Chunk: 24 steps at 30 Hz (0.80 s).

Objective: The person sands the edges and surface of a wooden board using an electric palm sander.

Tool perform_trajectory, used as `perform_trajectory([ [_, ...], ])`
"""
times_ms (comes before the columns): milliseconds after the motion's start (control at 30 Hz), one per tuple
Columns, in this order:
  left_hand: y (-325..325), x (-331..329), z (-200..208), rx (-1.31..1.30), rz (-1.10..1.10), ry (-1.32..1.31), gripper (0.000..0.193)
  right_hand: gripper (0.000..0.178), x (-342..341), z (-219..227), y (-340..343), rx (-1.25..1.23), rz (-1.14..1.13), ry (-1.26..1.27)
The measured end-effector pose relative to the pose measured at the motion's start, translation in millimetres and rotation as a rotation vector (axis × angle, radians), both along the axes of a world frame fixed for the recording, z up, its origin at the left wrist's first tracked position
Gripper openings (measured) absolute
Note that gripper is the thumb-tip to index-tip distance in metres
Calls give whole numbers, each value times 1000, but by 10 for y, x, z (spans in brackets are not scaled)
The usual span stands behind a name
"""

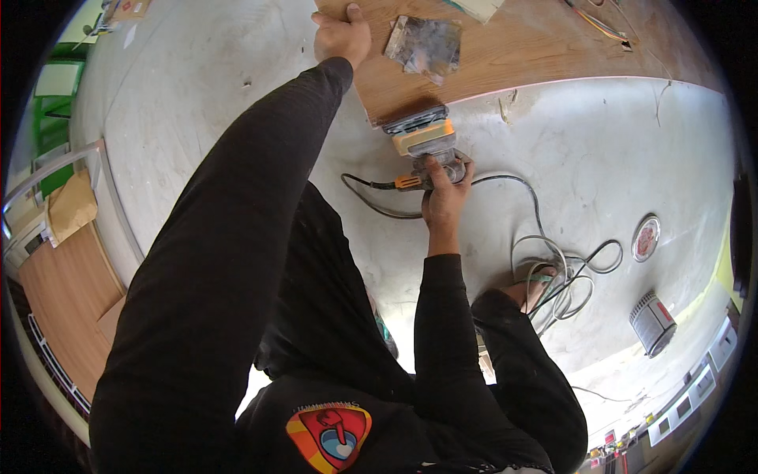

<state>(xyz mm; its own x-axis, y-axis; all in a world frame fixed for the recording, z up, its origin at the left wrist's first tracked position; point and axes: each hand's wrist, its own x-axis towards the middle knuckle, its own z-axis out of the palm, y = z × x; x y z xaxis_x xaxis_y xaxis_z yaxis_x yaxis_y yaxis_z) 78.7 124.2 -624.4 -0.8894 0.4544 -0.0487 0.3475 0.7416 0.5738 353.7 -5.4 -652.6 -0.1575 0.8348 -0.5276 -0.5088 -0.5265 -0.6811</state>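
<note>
A wood-grain board (505,47) lies on the pale floor at the far side. My left hand (343,38) is closed at its left edge, the thumb over the top and the other fingers curled around the side. An orange and grey electric sander (425,141) is gripped in my right hand (448,193), just beside the board's near left corner. Its flat pad is tilted toward the board. A black power cord (371,185) leaves the sander and loops back to the right. On the board rests a crumpled, dusty clear plastic piece (426,46).
Coiled cable (562,276) lies around my foot on the right. Farther right are a round metal dish (646,238) and a white can (653,322). Loose wires (604,25) rest on the board's far part. Green chairs (57,118) and brown panels (67,308) stand at the left.
</note>
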Motion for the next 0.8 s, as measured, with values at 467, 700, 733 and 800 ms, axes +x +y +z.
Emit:
perform_trajectory([
  [467, 32, 51, -45, 12, 39, 42, 80, 43, 37, -48, 29, 10, -32, -52],
  [700, 96, 92, -28, -11, 68, 27, 87, 48, -50, 28, -235, 55, 110, -128],
  [733, 80, 79, -41, -12, 75, 30, 87, 48, -131, 29, -337, 54, 116, -125],
  [800, 88, 83, -37, -21, 63, 19, 87, 49, -238, 45, -445, 29, 100, -43],
])
